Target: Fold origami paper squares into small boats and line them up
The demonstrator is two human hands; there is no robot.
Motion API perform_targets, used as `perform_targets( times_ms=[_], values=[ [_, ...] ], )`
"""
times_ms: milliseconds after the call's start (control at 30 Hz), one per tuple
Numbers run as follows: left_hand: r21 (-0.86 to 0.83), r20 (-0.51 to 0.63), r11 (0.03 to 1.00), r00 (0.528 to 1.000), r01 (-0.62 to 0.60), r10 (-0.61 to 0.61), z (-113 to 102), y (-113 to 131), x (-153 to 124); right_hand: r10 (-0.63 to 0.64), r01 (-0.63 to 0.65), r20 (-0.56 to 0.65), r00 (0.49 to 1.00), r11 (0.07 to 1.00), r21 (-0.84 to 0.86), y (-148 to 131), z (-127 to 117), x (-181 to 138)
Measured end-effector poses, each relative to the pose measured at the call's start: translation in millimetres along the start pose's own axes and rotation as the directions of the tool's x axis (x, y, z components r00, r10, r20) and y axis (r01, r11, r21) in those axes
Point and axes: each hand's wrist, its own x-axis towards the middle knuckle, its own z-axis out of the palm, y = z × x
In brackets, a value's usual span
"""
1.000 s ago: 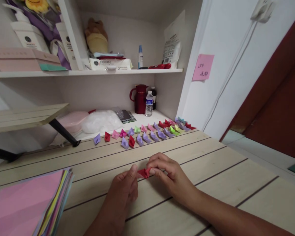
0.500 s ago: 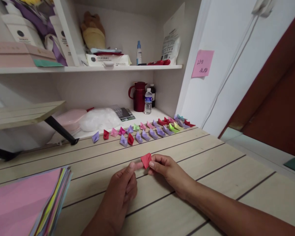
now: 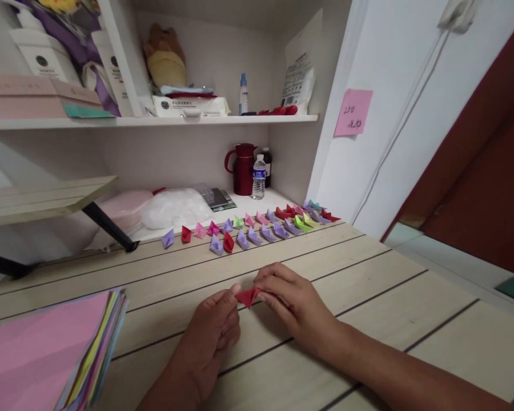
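A small piece of folded red paper is held above the wooden table, its lower point facing down. My left hand pinches its left corner between thumb and fingers. On the other side, my right hand grips the right corner, thumb below and fingers above, hiding that end. Beyond my hands, several small folded paper boats stand in two rows along the table's back, among them a purple boat, a red boat and a lime green boat.
A stack of coloured paper lies at the left front, pink on top. Behind it stands a small raised wooden stand with black legs. At the back, a white shelf holds a red jug and a water bottle below.
The red paper has tilted from a squarish face to a downward-pointing triangle and come slightly lower. My right fingers have moved over its top; the left thumb now pinches its corner.
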Motion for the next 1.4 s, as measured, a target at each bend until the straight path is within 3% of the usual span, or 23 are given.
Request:
perform_targets(
  times_ms=[200,300,433,533,633,733,833,933,1167,1400],
  values=[
    [0.028,-0.022,0.999,0.999,-0.03,0.031,0.9,-4.3,-1.8,0.049,-0.05,0.036,0.998,0.998,0.024,2.4,2.5,0.5],
    [0.061,0.001,0.998,1.0,-0.004,0.004,1.1,-4.1,-2.6,0.036,-0.032,0.035,0.999,0.993,-0.113,6.1,-0.3,1.9],
    [0.068,-0.01,0.998,1.0,-0.001,0.002,3.1,-1.3,-3.3,-0.075,0.089,0.055,0.996,0.932,-0.351,8.8,-7.0,3.8],
    [0.05,-0.019,0.999,1.0,0.017,-0.016,4.3,0.3,-3.7,-0.136,0.154,0.072,0.988,0.894,-0.42,8.0,-8.8,3.6],
    [0.034,-0.027,0.999,1.0,0.004,-0.003,4.5,-0.6,-3.9,-0.094,0.112,0.07,0.993,0.935,-0.338,5.8,-6.3,2.7],
    [0.003,-0.042,1.0,0.999,-0.026,0.026,3.9,-2.8,-3.5,0.031,-0.028,0.032,0.999,0.996,-0.087,3.0,-2.6,2.4],
    [-0.032,-0.051,0.998,0.998,-0.05,0.048,2.9,-3.7,-2.4,0.153,-0.153,0.01,0.988,0.977,0.151,-0.1,-0.4,2.7],
    [-0.048,-0.053,0.997,0.997,-0.062,0.059,2.2,-3.0,-1.4,0.221,-0.219,0.022,0.975,0.939,0.266,-2.9,0.8,2.6],
    [-0.176,-0.073,0.984,0.997,-0.03,0.017,0.9,-0.7,-1.5,0.186,-0.177,0.005,0.983,0.928,0.329,-5.5,3.7,-0.4],
    [-0.155,-0.04,0.987,0.999,-0.034,0.028,-2.2,-2.6,-1.5,0.115,-0.1,-0.026,0.993,0.939,0.328,-11.9,5.5,-1.2]
  ],
)
